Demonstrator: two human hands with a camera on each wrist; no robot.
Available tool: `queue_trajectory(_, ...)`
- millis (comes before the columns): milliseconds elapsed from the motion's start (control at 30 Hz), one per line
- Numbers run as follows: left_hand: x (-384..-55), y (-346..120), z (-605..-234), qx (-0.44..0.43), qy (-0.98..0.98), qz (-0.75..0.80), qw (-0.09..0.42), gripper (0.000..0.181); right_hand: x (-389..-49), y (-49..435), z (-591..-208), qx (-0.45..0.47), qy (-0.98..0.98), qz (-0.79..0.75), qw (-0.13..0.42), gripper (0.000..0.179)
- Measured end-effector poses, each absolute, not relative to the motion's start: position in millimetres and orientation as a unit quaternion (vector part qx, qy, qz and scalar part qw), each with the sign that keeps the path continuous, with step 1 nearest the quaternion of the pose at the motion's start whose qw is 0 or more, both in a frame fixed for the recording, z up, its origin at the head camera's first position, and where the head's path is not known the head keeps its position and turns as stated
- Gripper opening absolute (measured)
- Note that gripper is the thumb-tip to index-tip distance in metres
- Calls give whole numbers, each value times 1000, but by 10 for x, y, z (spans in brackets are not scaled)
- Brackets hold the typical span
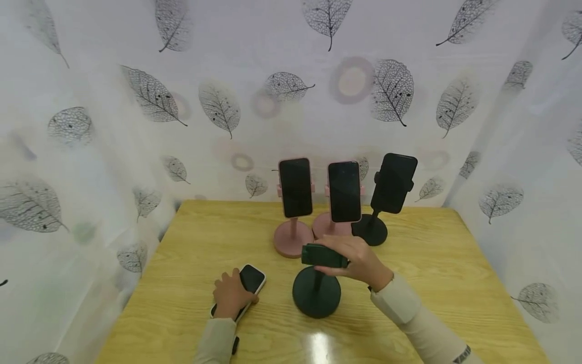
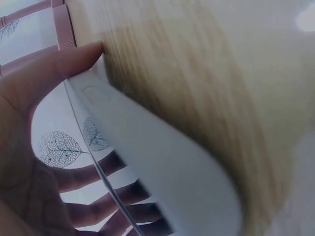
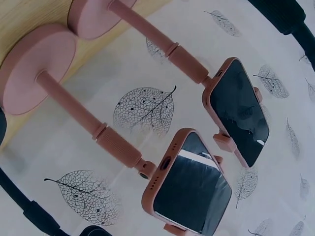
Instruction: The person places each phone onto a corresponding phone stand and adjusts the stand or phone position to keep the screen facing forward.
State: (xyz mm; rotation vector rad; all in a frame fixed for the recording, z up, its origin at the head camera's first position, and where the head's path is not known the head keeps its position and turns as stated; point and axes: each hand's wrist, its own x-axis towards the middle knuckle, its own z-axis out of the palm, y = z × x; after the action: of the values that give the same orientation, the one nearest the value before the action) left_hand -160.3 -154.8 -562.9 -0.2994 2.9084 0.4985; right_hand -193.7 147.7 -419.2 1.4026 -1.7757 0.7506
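Note:
My left hand (image 1: pixel 231 296) grips a phone in a white case (image 1: pixel 252 278) by its edges, low over the table's left-centre part. In the left wrist view the thumb lies on one edge of the white phone case (image 2: pixel 147 142), with the fingertips along the other side. My right hand (image 1: pixel 356 257) holds the clamp head of a dark green phone stand (image 1: pixel 317 298) between thumb and fingers, its round base on the table. The right wrist view shows a dark green stand part (image 3: pixel 283 14) at its upper right corner; the hand itself is out of that view.
Behind the green stand are two pink phone stands (image 1: pixel 293 240) (image 3: pixel 39 73), each bearing a phone (image 1: pixel 295 187) (image 3: pixel 194 189). To their right, a black stand (image 1: pixel 370 230) holds a black phone (image 1: pixel 394 183). A leaf-patterned curtain (image 1: pixel 273 126) encloses the wooden table (image 1: pixel 195 237).

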Motion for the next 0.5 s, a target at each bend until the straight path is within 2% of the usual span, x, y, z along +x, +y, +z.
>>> queue_trajectory(133, -1563, -1557, -5605, -115, 977, 175, 37, 89, -1950, 1479, -4202, 531, -713, 318, 330, 42)
queue_trajectory(233, -1508, -1562, -5565, -135, 970, 201, -19, 89, -1965, 1495, -4206, 501, -742, 321, 310, 43)
queue_trajectory(400, -1412, -1577, -5519, -158, 941, 275, -117, 92, -2005, 1522, -4215, 455, -775, 322, 299, 46)
queue_trajectory(500, -1368, -1579, -5506, -156, 922, 316, -157, 94, -2044, 1519, -4237, 443, -785, 314, 298, 48)
